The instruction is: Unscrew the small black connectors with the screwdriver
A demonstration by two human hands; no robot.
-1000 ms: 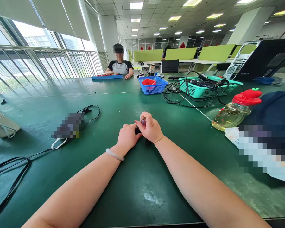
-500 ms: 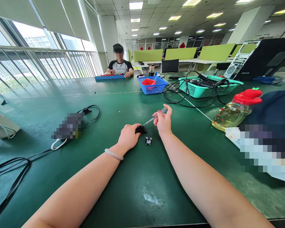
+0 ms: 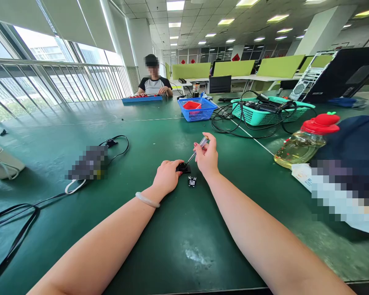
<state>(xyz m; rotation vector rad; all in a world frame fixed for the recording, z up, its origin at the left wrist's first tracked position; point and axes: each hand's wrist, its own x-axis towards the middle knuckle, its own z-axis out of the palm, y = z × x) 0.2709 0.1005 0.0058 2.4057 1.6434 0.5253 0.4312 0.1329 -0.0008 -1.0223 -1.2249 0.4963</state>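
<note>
My left hand (image 3: pixel 166 177) pinches a small black part (image 3: pixel 183 167) against the green table (image 3: pixel 184 237). My right hand (image 3: pixel 207 156) grips a slim screwdriver (image 3: pixel 197 150) with a clear handle, its tip slanting down onto that black part. A second small black part with metal pins (image 3: pixel 192 181) lies loose on the table just in front of my right wrist. A pale bangle (image 3: pixel 146 200) circles my left wrist.
A black cable and a blurred device (image 3: pixel 89 164) lie to the left. At right are a red-capped bottle (image 3: pixel 306 141), a teal basket of cables (image 3: pixel 266 110) and a blue basket (image 3: pixel 197 108). A person (image 3: pixel 153 84) sits at the far end.
My right hand lifted off the black part, uncovering the second part, and now points the screwdriver tip down onto the part under my left fingers.
</note>
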